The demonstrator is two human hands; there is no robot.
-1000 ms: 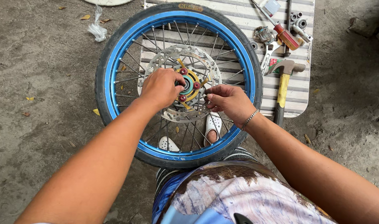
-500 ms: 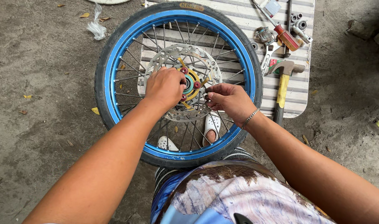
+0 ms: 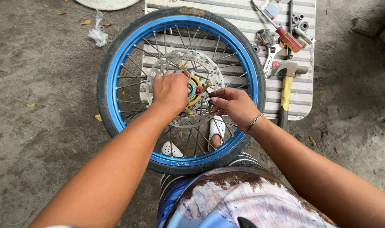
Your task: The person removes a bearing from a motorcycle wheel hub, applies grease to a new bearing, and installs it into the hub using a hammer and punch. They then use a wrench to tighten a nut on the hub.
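Bracing the blue-rimmed spoked motorcycle wheel (image 3: 116, 84) upright on the ground between the feet, the left hand (image 3: 171, 89) covers the gold hub (image 3: 195, 92), its grip hidden. The right hand (image 3: 231, 105) pinches something tiny beside the perforated silver brake disc (image 3: 167, 63); a yellow-handled hammer (image 3: 286, 86) lies within reach.

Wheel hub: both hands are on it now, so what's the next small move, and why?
Probably steady the hub with the left hand while the right hand works its fingertips in at the hub's right side. The left hand already covers the hub's left part over the brake disc, and the right hand's fingers are pinched together just beside the hub; whether they hold anything is too small to tell.
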